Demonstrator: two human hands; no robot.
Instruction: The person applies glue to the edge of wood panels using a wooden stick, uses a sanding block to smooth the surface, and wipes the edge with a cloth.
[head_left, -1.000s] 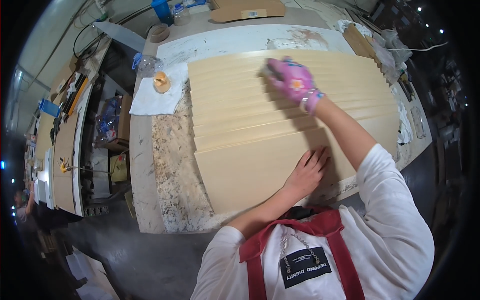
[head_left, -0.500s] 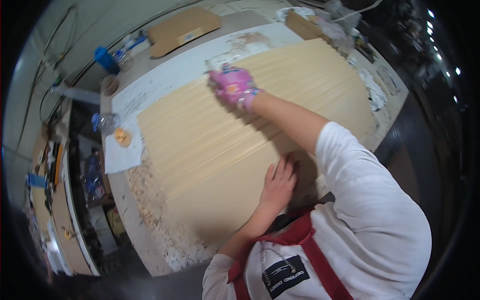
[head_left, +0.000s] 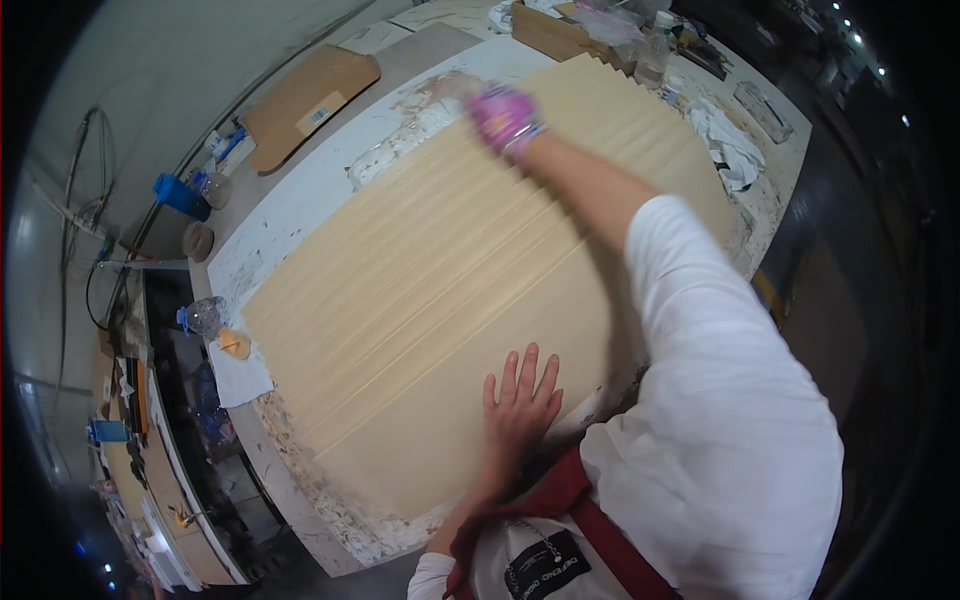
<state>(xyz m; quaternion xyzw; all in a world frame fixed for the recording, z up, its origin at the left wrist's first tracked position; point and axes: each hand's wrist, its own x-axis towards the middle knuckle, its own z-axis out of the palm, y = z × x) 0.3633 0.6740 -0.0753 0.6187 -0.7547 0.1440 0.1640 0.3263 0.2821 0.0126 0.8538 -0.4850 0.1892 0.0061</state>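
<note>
A large cream-coloured panel (head_left: 400, 300) with long parallel grooves and a smooth near strip lies across the worktable. My left hand (head_left: 522, 408) is bare and rests palm down on the smooth strip, fingers stretched out and spread. Over at the panel's far edge is my right hand (head_left: 503, 115), in a pink patterned glove. Motion smears its fingers, so whether it holds anything cannot be made out.
Under the panel's far side lies a white, stained board (head_left: 270, 225). Cardboard (head_left: 310, 105), a blue cup (head_left: 182, 196), a tape roll (head_left: 198, 241) and a clear bottle (head_left: 205, 316) stand leftward. A crumpled white cloth (head_left: 728, 145) lies at right.
My right hand has moved rightward along the panel's far edge. My left hand stays on the smooth strip, its fingers now flatter and more spread. The whole view has shifted somewhat.
</note>
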